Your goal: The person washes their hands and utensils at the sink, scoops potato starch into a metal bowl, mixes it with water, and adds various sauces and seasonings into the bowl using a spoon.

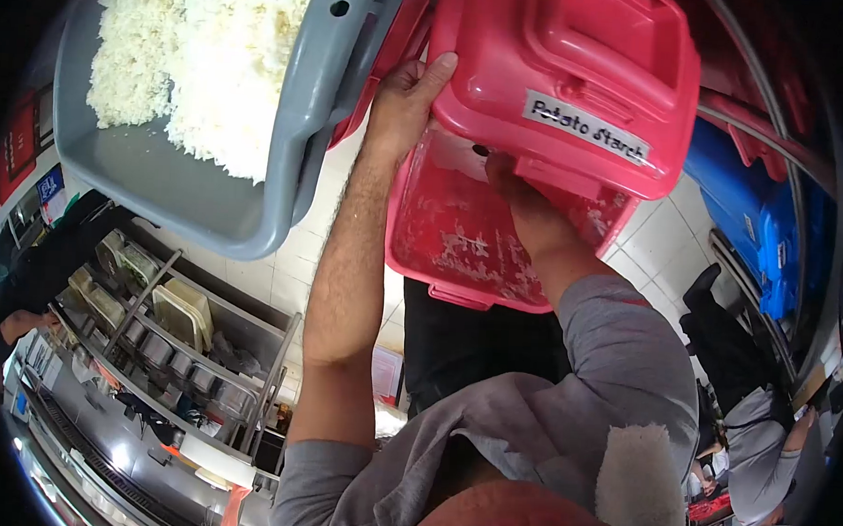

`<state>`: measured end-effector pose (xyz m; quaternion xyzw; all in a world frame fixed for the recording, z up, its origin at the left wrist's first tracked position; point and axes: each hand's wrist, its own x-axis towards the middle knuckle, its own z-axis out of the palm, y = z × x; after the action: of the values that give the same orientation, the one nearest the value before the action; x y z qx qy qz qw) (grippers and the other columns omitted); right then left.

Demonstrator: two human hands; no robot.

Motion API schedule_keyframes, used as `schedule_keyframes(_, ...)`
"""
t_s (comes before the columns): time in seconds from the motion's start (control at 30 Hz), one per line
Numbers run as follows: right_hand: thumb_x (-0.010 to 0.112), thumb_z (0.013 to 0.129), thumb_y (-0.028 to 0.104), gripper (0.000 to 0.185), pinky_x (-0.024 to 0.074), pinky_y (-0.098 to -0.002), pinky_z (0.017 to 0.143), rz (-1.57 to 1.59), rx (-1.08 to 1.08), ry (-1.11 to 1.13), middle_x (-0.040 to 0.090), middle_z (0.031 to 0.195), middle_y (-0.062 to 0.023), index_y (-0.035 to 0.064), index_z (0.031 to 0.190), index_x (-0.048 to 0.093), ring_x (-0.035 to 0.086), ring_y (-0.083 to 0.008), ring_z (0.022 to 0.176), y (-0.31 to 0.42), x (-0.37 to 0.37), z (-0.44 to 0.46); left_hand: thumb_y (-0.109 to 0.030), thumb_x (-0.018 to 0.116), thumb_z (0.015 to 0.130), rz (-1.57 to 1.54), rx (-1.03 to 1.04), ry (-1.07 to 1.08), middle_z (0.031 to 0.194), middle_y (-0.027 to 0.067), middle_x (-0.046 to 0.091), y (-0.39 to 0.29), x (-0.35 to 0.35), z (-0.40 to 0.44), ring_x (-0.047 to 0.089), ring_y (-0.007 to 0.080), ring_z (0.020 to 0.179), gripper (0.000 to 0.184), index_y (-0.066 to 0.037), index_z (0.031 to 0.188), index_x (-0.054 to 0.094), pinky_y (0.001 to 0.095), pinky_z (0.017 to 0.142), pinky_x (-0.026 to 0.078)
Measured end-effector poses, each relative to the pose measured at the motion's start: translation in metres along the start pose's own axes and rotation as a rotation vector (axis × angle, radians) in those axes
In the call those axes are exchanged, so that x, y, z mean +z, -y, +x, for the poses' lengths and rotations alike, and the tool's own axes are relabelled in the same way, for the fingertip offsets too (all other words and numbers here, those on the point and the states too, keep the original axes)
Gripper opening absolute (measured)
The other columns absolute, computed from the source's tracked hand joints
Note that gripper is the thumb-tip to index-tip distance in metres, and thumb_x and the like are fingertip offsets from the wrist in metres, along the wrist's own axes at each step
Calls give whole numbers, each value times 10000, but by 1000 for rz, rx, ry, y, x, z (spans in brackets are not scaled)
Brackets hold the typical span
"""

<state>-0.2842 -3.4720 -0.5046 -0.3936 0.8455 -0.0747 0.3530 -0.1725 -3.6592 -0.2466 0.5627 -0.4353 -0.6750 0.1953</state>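
Observation:
A red plastic lid (486, 87) labelled "Potato Starch" is tilted over a red bin (460, 236). White powder residue clings to the bin's inside. My left hand (415, 98) grips the lid's left edge, its thumb on top and its other fingers mostly hidden. Under the lid's near edge, my right hand (512, 180) reaches into the bin's opening; the lid hides its fingers, so what it touches cannot be made out. Left of my left hand stands a large grey tub (207, 211) holding a heap of cooked white rice (227, 76).
On the right are a metal rack rail (766, 128) and a blue container (744, 202). Steel shelving with several trays (184, 314) is at lower left. One person (761, 447) is at lower right; another person's arm (28, 324) shows at far left. The floor is tiled (663, 227).

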Motion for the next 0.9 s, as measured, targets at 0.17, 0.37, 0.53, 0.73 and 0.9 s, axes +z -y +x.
schedule_keyframes(0.17, 400, 870, 379, 459, 384, -403, 924, -72, -9, 58, 499, 1204, -137, 65, 1200, 454, 476, -286, 1103, -8, 30, 10, -479, 608, 785, -5, 17, -40, 623, 0, 540, 0, 1, -1, 478, 77, 590, 449, -48, 673, 551, 225, 556, 406)
schedule_keyframes(0.37, 408, 863, 398, 478, 386, -401, 921, -91, -53, 20, 502, 1201, -134, 69, 1208, 449, 482, -286, 1093, -5, 16, -6, -470, 608, 787, 3, 55, -61, 629, 10, 551, 1, 5, 0, 486, 81, 601, 445, -42, 677, 556, 232, 566, 413)
schedule_keyframes(0.53, 415, 858, 413, 494, 389, -400, 918, -95, -74, 23, 505, 1198, -131, 73, 1215, 444, 487, -287, 1085, -3, -6, -19, -458, 603, 796, -66, 44, -51, 671, 26, 574, -3, 5, -4, 498, 91, 626, 435, -36, 698, 566, 243, 596, 421)
schedule_keyframes(0.73, 424, 852, 432, 513, 391, -398, 914, -145, -88, 93, 509, 1194, -128, 78, 1223, 438, 493, -288, 1075, -11, 36, -2, -449, 608, 797, -21, 113, -76, 651, 6, 561, 3, 3, -3, 492, 81, 614, 419, -45, 691, 566, 233, 579, 418)
schedule_keyframes(0.9, 431, 846, 447, 530, 394, -396, 911, -157, -88, 115, 512, 1191, -125, 81, 1230, 433, 498, -288, 1067, -24, 56, -2, -450, 608, 796, -10, 115, -85, 638, 1, 553, -2, 6, -5, 478, 72, 590, 418, -50, 682, 561, 222, 554, 406)
